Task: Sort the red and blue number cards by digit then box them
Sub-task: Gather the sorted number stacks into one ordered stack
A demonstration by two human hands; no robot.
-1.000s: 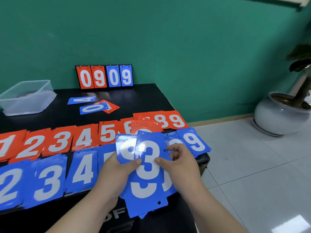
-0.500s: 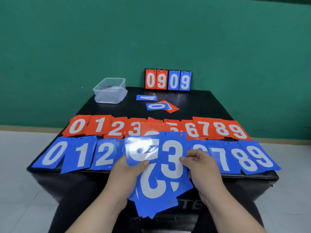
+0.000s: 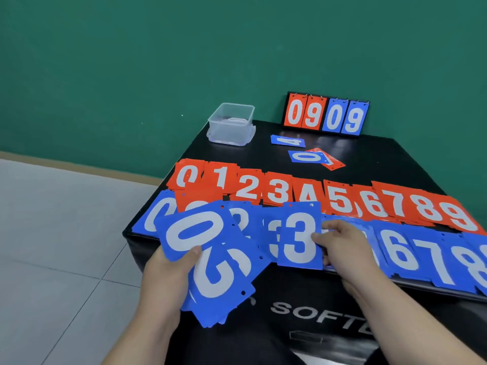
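Head view, sorting step in progress; boxing not yet begun.

1. Bench [image 3: 382, 164]: black, set against a green wall. It carries all the cards.
2. Red row [image 3: 340, 204]: piles 0 to 9, left to right, overlapping at the edges, behind the blue row.
3. Blue row [image 3: 400, 254]: piles along the near edge. I read 0, 6, 7 and 8; the rest are covered by the hands and the cards they hold.
4. Scoreboard [image 3: 326, 114]: upright at the far edge, reading 0 9 0 9.
5. Box [image 3: 231, 125]: clear plastic, no lid on it, at the far left corner, well apart from both rows. Something dim lies at its bottom; I cannot tell what. No sorted pile is in it.
6. Left hand [image 3: 168, 275]: grips a fanned stack [image 3: 210, 272] of unsorted blue cards off the near edge, thumb on a 0.
7. Right hand [image 3: 342, 248]: pinches one blue 3 card [image 3: 300, 238] by its right edge, upright, just above the blue 3 pile.
8. Loose cards [image 3: 308, 156]: a blue 4, and a blue 0 lying on a red card, rest between scoreboard and red row.

Next move, as I judge it: lower the 3 card flat onto the 3 pile and release it. Square it so the neighbouring piles stay readable.
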